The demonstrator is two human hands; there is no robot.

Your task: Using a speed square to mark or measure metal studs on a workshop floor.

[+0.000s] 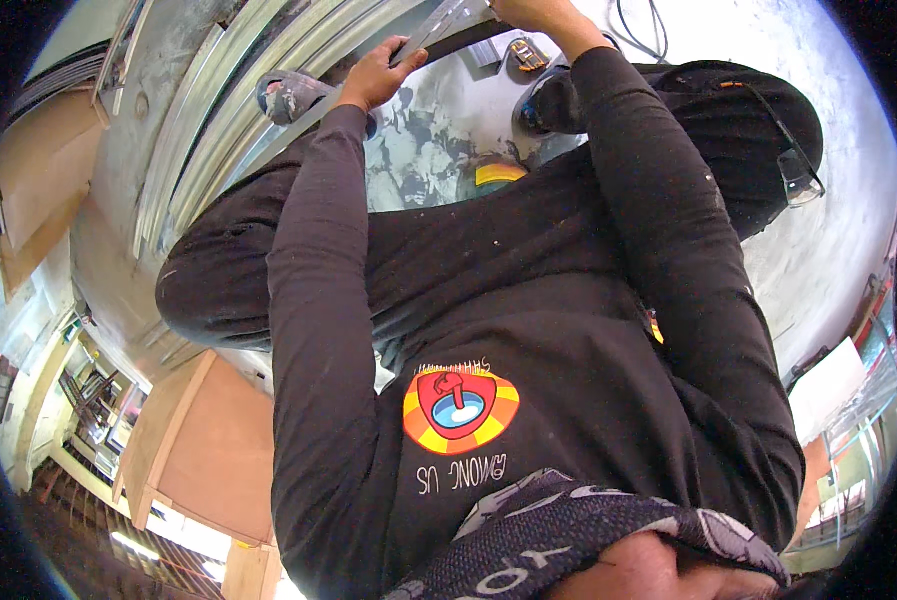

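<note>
Pale, paint-splashed floor lies below, with a stack of long metal channels (198, 130) running along its left side. The left hand (376, 75) pinches the edge of one metal strip (438, 30), while the right hand (528, 12) closes on it near the frame's top, though its fingers are cut off. Holding the strip well probably means keeping both hands firm and level so it does not twist.

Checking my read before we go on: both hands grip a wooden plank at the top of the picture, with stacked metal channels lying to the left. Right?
Not quite. The left hand and right hand grip a grey metal strip, not a wooden plank, as the head view shows. The stacked metal channels do lie to the left.
</note>
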